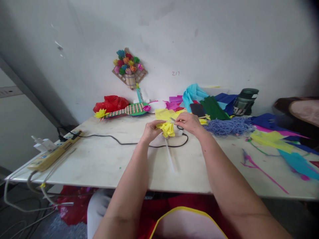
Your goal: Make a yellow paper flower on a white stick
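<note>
My left hand (151,130) is closed around a folded yellow paper flower (167,129) just above the table. A thin white stick (170,156) runs from the flower down toward me. My right hand (188,122) is closed on small scissors (173,120), whose blades point left at the top of the yellow paper. Both hands are close together over the middle of the white table (104,162).
A black cable (124,142) loops behind my hands to a yellow power strip (53,153) at the left edge. Coloured paper sheets (211,108), blue yarn (230,126), a phone (197,110) and a dark jar (245,101) lie at the right. A paper flower basket (129,68) hangs on the wall.
</note>
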### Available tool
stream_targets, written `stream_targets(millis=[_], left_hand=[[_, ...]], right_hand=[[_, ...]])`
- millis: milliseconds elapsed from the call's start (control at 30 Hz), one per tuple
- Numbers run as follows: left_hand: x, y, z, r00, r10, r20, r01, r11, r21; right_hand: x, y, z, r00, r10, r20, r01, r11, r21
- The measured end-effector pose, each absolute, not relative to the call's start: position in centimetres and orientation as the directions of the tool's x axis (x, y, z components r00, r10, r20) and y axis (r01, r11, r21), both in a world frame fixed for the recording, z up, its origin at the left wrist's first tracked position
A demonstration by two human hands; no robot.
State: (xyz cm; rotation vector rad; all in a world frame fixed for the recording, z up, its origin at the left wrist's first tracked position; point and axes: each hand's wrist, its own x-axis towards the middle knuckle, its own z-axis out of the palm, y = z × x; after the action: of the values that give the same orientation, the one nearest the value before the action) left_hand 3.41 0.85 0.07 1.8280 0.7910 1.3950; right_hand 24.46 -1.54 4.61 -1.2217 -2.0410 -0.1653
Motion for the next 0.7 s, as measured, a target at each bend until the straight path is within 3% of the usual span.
stream_targets(millis=[700], left_hand=[[3.36, 1.13, -0.31, 0.231, 0.793, 0.563, 0.034, -0.585, 0.81]], right_hand=[[25.04, -1.38, 4.56, -0.284, 0.743, 0.605, 0.814, 0.521, -0.258]])
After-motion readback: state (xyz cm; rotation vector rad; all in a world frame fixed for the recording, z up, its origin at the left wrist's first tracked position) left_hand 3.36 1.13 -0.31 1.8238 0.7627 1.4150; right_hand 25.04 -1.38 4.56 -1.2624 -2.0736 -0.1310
